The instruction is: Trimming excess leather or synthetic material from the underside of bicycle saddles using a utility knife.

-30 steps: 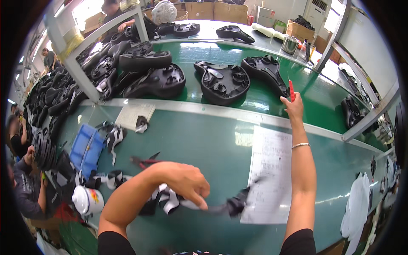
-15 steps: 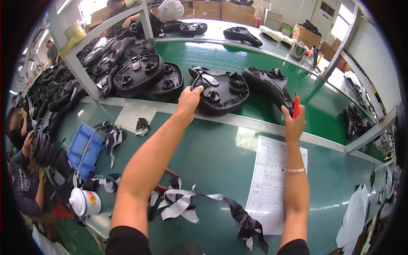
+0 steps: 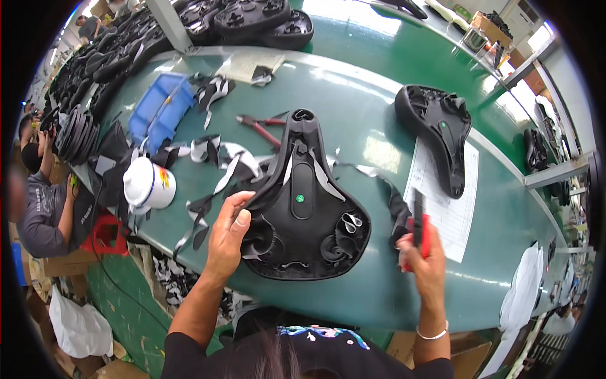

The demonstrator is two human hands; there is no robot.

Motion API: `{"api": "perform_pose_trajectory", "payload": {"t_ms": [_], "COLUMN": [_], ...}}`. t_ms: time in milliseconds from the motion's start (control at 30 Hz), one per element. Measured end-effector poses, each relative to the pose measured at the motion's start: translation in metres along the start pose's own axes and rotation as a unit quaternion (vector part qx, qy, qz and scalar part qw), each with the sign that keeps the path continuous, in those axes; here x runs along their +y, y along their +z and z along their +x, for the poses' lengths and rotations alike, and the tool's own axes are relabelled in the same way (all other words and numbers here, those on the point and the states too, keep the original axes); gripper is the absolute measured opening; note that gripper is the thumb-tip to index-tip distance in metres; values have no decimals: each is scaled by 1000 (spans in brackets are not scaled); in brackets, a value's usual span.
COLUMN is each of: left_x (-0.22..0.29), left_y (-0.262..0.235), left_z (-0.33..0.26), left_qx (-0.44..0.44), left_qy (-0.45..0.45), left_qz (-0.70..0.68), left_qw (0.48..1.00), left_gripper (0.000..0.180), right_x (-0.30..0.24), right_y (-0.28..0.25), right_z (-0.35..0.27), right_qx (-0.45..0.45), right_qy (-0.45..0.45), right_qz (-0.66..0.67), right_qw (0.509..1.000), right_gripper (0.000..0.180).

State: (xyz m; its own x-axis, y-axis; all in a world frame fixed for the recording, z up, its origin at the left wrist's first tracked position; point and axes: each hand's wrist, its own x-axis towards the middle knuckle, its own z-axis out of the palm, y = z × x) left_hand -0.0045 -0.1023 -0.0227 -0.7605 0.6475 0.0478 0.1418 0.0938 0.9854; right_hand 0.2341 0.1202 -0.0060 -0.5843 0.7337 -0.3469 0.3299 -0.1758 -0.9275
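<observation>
In front of me lies a black bicycle saddle (image 3: 297,243), underside up, nose pointing away, with loose cover edges and pale strips along its inner rim. My left hand (image 3: 228,239) has its fingers and thumb on the saddle's left wing, gripping the edge. To the right of the saddle, my right hand (image 3: 424,256) is closed around a red-handled cutter knife (image 3: 421,230), its dark end pointing up and away. The knife is apart from the saddle, and that hand is slightly blurred. A second black saddle (image 3: 435,123), also underside up, rests beyond my right hand.
Red-handled pliers (image 3: 260,129) and black-and-white fabric scraps (image 3: 237,161) lie left of centre. Farther left are a white enamel mug (image 3: 148,183) and a blue tray (image 3: 161,110). A printed sheet (image 3: 457,218) lies under the second saddle. More saddles (image 3: 252,16) pile up far left, near a co-worker (image 3: 47,215).
Both saddles have come toward me from the green surface beyond the rail. One is now before me under my left hand; my right hand has left the other. The view has tilted down.
</observation>
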Motion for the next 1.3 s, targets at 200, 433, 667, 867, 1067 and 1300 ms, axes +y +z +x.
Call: {"api": "perform_pose_trajectory", "payload": {"t_ms": [200, 433, 667, 867, 1067, 1300], "left_x": [-3, 47, 40, 43, 31, 17], "left_y": [-8, -3, 3, 3, -10, -19], "left_z": [2, 38, 52, 8, -19, -35], "left_qx": [-63, -181, -182, -15, 69, 150], "left_qy": [-258, -218, -161, -155, -141, -117], "left_qz": [-223, -132, -64, -136, -117, -139], "left_qw": [938, 950, 968, 978, 981, 972], "left_gripper": [42, 53, 52, 43, 43, 26], "right_x": [24, -8, -6, 46, 47, -1], "right_y": [53, 17, 14, 54, 40, 89], "right_z": [-23, -23, -41, -117, -111, -31], "right_qx": [-44, -87, -132, -51, -26, 126], "right_qy": [-194, -478, -382, -228, -224, -280], "right_qz": [-103, -336, -578, -393, -242, -147], "right_qw": [975, 807, 709, 889, 944, 940], "right_gripper": [41, 53, 62, 63, 61, 58]}}
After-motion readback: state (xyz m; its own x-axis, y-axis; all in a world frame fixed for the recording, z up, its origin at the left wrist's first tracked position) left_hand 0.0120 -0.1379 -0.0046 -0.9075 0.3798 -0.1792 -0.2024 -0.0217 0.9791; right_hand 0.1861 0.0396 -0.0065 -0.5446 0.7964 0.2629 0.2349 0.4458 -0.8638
